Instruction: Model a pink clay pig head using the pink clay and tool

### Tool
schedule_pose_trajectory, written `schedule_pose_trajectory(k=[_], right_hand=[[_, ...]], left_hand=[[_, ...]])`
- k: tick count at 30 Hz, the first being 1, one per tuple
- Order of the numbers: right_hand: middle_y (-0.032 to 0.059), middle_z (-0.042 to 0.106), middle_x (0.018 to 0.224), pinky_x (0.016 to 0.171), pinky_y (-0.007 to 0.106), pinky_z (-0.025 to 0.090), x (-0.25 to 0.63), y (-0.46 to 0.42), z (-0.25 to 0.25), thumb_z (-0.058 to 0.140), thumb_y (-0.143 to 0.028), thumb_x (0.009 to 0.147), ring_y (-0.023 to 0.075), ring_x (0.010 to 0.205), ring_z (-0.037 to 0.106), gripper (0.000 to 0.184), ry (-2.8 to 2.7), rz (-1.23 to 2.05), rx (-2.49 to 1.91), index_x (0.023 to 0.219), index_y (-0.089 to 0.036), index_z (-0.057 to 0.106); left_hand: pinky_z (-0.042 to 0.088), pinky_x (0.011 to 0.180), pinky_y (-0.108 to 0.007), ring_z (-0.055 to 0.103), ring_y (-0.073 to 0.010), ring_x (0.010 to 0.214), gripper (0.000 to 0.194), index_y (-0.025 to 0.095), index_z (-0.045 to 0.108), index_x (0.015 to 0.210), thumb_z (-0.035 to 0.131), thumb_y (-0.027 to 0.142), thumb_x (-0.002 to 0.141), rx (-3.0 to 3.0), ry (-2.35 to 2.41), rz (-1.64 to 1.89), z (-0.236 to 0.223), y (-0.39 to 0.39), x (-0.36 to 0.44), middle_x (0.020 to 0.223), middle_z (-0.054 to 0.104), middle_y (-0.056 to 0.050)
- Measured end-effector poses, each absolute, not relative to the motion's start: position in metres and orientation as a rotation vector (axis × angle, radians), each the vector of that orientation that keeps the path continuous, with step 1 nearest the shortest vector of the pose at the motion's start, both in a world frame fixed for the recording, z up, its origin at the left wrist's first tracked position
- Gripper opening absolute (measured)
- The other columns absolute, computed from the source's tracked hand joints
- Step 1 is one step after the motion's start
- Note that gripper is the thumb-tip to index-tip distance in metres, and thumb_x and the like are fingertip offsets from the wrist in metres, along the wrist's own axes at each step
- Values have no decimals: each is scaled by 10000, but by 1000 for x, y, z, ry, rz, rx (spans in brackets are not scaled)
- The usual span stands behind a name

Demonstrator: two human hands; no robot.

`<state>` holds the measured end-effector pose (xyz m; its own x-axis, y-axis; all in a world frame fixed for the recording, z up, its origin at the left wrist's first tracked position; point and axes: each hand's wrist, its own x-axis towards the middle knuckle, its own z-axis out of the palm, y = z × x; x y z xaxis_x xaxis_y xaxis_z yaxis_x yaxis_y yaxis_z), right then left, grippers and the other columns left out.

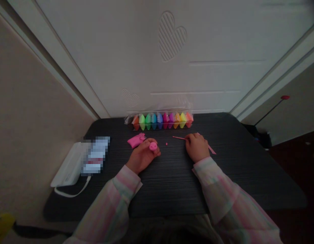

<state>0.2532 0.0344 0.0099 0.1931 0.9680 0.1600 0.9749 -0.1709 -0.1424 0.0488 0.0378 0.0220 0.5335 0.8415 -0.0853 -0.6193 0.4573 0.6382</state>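
A small round piece of pink modelling clay (153, 146), marked with little dents, is held between the fingers of my left hand (143, 156). Just beyond that hand lies a pink clay packet (135, 140). My right hand (197, 147) rests at the table's right side, fingers closed on a thin pink modelling tool (179, 137). Its narrow tip points left and its wider end (212, 149) shows past the hand. A tiny pink clay bit (166, 144) sits on the table between both hands.
A clear bag of several coloured clay packets (160, 121) lies along the back of the dark table (167, 189), close to the white door (136, 51). At left are a white box-like object (69, 166), a blurred-out screen (97, 156) and a white cable (70, 195).
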Motion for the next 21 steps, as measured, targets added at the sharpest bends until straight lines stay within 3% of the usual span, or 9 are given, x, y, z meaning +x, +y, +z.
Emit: schedule_pose_trajectory(k=[12, 17, 21], right_hand=[[108, 588, 926, 696, 381, 360, 258, 40, 2, 414, -242, 799, 271, 889, 511, 210, -1775, -88, -2207, 895, -176, 588], [96, 571, 884, 743, 375, 401, 253, 34, 7, 420, -241, 799, 227, 854, 513, 199, -1706, -70, -1651, 906, -158, 565], [98, 521, 983, 811, 383, 421, 235, 16, 15, 453, -270, 791, 211, 928, 495, 300, -1853, 118, -1180, 1070, -169, 499]], left_hand=[[391, 595, -261, 487, -115, 589, 153, 133, 599, 779, 577, 259, 695, 623, 434, 918, 13, 40, 49, 598, 526, -7], [406, 602, -259, 501, -109, 589, 172, 130, 614, 785, 610, 261, 675, 653, 498, 913, 13, 39, 51, 619, 550, -6], [414, 607, -250, 530, -107, 603, 200, 114, 625, 794, 636, 260, 659, 681, 550, 894, 14, 38, 53, 660, 578, -11]])
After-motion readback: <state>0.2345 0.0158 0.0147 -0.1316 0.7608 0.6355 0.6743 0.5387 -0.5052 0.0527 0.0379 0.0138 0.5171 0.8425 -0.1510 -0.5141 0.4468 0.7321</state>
